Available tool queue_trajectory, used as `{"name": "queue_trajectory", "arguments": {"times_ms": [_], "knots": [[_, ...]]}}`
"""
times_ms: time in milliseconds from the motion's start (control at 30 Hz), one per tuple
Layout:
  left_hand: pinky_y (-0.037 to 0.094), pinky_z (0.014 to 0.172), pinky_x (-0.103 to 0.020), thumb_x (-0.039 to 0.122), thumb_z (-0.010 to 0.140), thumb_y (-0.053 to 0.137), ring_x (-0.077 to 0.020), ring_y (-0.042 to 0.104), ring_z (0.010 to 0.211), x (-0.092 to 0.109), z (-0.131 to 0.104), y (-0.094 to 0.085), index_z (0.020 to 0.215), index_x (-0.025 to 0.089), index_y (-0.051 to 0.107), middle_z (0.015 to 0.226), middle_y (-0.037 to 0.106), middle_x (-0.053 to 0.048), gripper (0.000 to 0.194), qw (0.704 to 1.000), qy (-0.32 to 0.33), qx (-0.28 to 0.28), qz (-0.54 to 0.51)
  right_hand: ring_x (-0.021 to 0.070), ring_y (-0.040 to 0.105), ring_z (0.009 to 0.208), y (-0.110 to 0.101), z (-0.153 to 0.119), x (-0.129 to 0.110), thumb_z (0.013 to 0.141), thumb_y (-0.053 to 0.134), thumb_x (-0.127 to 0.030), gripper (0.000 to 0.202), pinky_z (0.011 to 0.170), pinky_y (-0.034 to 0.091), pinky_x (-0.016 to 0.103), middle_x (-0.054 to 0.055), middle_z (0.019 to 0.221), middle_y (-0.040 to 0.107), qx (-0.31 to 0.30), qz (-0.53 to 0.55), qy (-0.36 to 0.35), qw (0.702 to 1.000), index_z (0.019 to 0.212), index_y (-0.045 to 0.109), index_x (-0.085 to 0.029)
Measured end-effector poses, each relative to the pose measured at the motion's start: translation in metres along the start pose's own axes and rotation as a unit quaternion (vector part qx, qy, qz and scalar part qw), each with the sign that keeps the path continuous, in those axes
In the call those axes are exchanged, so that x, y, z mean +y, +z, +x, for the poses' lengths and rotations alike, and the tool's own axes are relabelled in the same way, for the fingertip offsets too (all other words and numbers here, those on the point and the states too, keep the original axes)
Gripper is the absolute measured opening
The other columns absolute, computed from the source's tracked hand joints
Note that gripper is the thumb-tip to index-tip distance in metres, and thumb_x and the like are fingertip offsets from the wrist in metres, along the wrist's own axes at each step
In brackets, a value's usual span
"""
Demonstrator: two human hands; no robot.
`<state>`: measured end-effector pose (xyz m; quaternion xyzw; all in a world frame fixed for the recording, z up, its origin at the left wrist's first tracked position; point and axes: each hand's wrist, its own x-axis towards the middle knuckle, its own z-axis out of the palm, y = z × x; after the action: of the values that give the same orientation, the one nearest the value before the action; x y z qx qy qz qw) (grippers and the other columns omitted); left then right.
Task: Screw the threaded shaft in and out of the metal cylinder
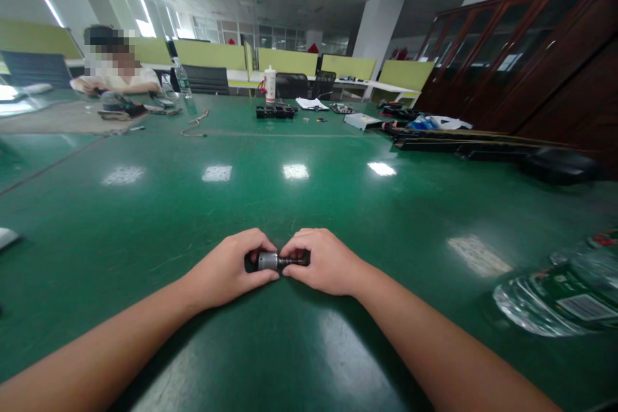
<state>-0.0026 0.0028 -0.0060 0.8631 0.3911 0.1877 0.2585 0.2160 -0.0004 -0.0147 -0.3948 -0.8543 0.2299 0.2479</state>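
A small grey cylindrical motor (268,261) with a dark, spring-like or threaded shaft (291,261) lies level between my two hands, close to the green tabletop. My left hand (222,272) curls its thumb and fingers around the grey body from the left. From the right, my right hand (331,264) closes its thumb and fingers about the shaft end. The fingertips of both hands almost meet at the middle of the part. Parts of both ends are hidden by the fingers.
A large clear plastic bottle (555,299) lies at the right. Farther back are a black part (275,112), a white bottle (270,85), a metal box (362,121) and long dark parts (463,141). Another person (116,71) sits at the far left beside a water bottle (182,78).
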Motion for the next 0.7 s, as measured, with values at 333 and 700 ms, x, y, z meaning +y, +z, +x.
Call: {"name": "queue_trajectory", "arguments": {"times_ms": [333,700], "knots": [[0.044,0.068,-0.027,0.03,0.08,0.07,-0.0167,0.058,0.077,0.001,-0.003,-0.003,0.095,0.019,0.063,0.086,0.062,-0.001,0.02,1.0,0.0,-0.002,0.003,0.0119,0.057,0.072,-0.002,0.0,-0.004,0.074,0.073,-0.016,0.016,0.068,0.042,0.023,0.0,0.077,0.065,-0.008,0.007,0.003,1.0,0.089,0.073,-0.018],[0.043,0.07,-0.027,0.031,0.083,0.069,-0.0171,0.058,0.079,0.01,-0.013,-0.001,0.097,0.019,0.063,0.089,0.062,-0.001,0.02,1.0,0.018,0.008,0.015,0.0126,0.057,0.071,-0.004,-0.009,-0.015,0.075,0.071,-0.017,0.016,0.067,0.042,0.024,0.001,0.078,0.066,-0.015,-0.017,0.0,1.0,0.091,0.074,-0.018]]}}
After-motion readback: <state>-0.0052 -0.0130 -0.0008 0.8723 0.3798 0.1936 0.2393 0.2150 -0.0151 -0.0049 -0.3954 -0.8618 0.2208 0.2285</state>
